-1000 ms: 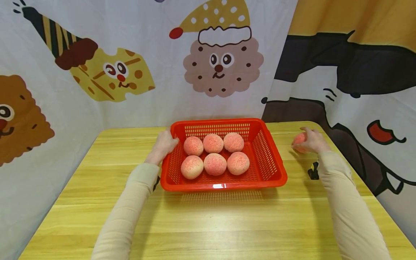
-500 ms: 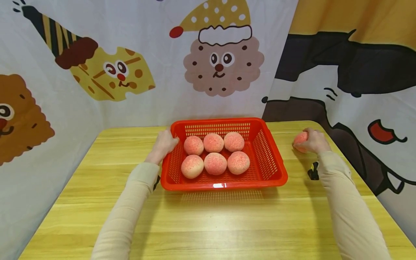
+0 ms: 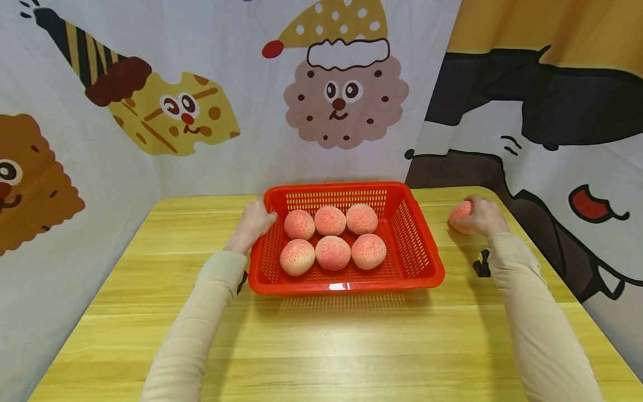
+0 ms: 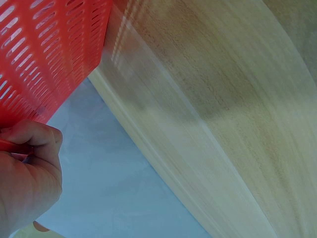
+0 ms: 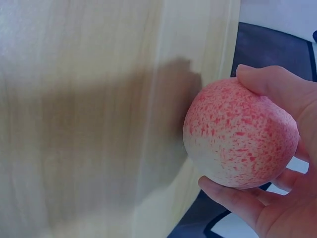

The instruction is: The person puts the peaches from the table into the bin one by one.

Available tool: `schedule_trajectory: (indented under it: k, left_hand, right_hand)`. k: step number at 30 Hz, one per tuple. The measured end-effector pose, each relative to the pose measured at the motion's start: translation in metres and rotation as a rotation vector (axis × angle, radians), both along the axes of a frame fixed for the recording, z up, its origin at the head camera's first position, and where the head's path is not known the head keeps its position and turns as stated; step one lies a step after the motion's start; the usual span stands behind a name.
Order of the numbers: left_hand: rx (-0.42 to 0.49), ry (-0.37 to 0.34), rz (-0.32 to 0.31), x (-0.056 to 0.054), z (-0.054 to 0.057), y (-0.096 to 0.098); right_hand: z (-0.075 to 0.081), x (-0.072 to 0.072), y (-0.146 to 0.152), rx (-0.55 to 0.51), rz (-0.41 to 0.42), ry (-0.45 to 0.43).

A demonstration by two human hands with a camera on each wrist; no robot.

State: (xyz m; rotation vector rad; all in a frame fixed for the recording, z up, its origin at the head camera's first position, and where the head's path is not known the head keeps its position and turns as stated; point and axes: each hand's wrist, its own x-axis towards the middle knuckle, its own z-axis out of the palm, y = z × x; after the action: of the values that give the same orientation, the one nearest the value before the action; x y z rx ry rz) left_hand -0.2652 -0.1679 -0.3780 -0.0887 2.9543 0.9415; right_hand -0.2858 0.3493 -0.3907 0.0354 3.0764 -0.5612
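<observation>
A red plastic basket [image 3: 346, 289] with slotted walls is at the middle of the table's far half. Inside it several pink peaches [image 3: 332, 253] lie in two rows toward the left, with bare basket floor at the right end. My left hand [image 3: 254, 221] grips the basket's left rim; the left wrist view shows the thumb and fingers curled round that rim. Over by the table's back right corner, my right hand [image 3: 484, 216] holds another pink, speckled peach [image 5: 237, 136] between thumb and fingers. The peach's shadow falls on the wood beside it.
The light wooden table [image 3: 321, 352] extends in front of the basket. Cloth printed with cartoon figures [image 3: 346, 106] hangs close behind the table and along both sides. Dark wrist gear [image 3: 482, 264] shows beneath the right sleeve.
The right hand's raised finger has come down onto the peach, and the hand has then moved slightly left with it. The left hand, the basket and its peaches stay put.
</observation>
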Motion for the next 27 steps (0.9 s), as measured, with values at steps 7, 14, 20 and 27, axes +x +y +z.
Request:
schedule_trajectory:
  k: [7, 14, 20, 27]
  left_hand:
    - [-0.014, 0.008, 0.000, -0.001, -0.001, 0.000]
    - [0.013, 0.007, -0.002, 0.000, 0.000, 0.000]
    - [0.020, 0.004, -0.005, 0.001, 0.001, 0.000]
    - [0.013, 0.012, -0.008, 0.001, 0.001, 0.000]
  right_hand:
    - [0.010, 0.001, -0.010, 0.024, 0.036, 0.050]
    - [0.031, 0.005, -0.030, 0.014, 0.079, 0.137]
    - [0.057, 0.012, -0.052, 0.030, 0.091, 0.198]
    - [0.083, 0.021, -0.077, 0.054, 0.151, 0.272]
